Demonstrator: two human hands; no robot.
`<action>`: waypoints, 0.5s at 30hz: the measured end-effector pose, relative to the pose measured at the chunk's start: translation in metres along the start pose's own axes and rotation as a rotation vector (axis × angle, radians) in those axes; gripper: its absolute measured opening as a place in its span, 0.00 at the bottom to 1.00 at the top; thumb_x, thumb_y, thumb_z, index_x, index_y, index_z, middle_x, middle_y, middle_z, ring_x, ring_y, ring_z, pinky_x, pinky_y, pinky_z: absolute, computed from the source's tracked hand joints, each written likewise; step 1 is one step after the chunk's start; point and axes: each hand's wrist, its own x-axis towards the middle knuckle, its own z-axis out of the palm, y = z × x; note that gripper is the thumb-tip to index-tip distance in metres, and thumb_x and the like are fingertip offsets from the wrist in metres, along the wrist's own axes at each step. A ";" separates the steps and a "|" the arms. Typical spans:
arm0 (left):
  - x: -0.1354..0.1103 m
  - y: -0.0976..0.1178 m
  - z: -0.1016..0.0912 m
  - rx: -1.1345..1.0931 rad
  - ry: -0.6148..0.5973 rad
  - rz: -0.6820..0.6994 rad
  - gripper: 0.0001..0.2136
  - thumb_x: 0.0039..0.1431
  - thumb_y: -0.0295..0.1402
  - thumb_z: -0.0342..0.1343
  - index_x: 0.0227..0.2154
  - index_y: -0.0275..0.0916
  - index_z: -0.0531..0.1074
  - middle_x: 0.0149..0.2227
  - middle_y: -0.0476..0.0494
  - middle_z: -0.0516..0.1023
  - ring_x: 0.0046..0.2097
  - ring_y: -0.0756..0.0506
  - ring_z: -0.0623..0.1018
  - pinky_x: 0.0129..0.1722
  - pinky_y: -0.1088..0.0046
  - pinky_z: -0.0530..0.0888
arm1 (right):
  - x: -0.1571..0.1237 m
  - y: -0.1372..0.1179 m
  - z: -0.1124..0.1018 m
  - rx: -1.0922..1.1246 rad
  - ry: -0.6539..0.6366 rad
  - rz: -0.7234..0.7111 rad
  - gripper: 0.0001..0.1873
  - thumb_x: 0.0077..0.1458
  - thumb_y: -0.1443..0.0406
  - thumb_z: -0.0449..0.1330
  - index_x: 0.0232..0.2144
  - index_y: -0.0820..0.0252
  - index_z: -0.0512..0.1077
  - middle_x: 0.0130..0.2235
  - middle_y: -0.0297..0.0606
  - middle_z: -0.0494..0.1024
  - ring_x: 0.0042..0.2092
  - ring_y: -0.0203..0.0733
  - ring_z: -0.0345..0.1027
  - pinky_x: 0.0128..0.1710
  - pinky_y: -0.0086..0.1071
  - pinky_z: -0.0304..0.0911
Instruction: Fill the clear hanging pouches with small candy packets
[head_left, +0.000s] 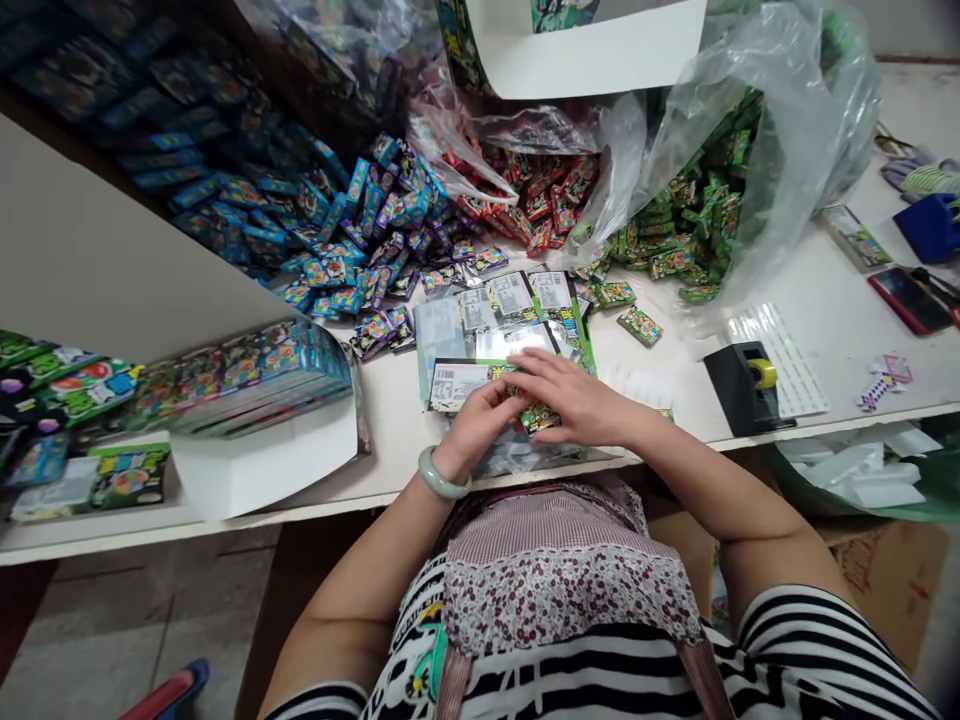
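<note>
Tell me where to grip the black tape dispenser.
Grip the black tape dispenser by its boxy lower body, below the yellow tape roll, coming from the near side of the table. It stands upright close to the edge, so the right hand could probably reach it while staying clear of the tape.

A packing workshop: heaps of small printed packets (pixel 375 230) in clear plastic bags (pixel 757 130) on a white workbench (pixel 390 440), a tape dispenser (pixel 742 385) to the right.

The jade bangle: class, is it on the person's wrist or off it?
On: the jade bangle encircles the wrist of the left hand, sitting just behind the palm.
</note>
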 end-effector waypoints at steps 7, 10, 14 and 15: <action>-0.003 0.011 -0.047 0.890 -0.088 0.391 0.40 0.52 0.48 0.66 0.64 0.41 0.58 0.63 0.31 0.66 0.67 0.32 0.63 0.65 0.46 0.61 | -0.028 0.022 -0.008 0.088 0.364 0.286 0.37 0.50 0.54 0.67 0.61 0.53 0.64 0.60 0.48 0.70 0.63 0.57 0.62 0.64 0.55 0.58; 0.013 0.010 -0.064 1.204 -0.276 0.387 0.44 0.53 0.46 0.66 0.68 0.42 0.50 0.72 0.32 0.50 0.73 0.28 0.44 0.69 0.40 0.47 | -0.052 0.034 -0.003 0.253 0.487 0.487 0.34 0.52 0.53 0.65 0.60 0.52 0.65 0.62 0.47 0.69 0.64 0.55 0.62 0.62 0.51 0.61; 0.034 0.007 -0.062 1.322 -0.353 0.389 0.44 0.50 0.43 0.67 0.67 0.40 0.53 0.69 0.29 0.57 0.72 0.25 0.47 0.67 0.36 0.45 | -0.069 0.034 0.004 0.372 0.387 0.450 0.35 0.53 0.55 0.64 0.62 0.52 0.64 0.67 0.46 0.61 0.68 0.52 0.55 0.65 0.49 0.58; 0.036 0.008 -0.060 1.326 -0.339 0.413 0.43 0.50 0.42 0.67 0.66 0.39 0.54 0.67 0.28 0.60 0.71 0.25 0.50 0.67 0.36 0.46 | -0.070 0.032 0.004 0.344 0.367 0.402 0.35 0.53 0.56 0.63 0.63 0.51 0.63 0.66 0.46 0.61 0.68 0.51 0.55 0.66 0.49 0.57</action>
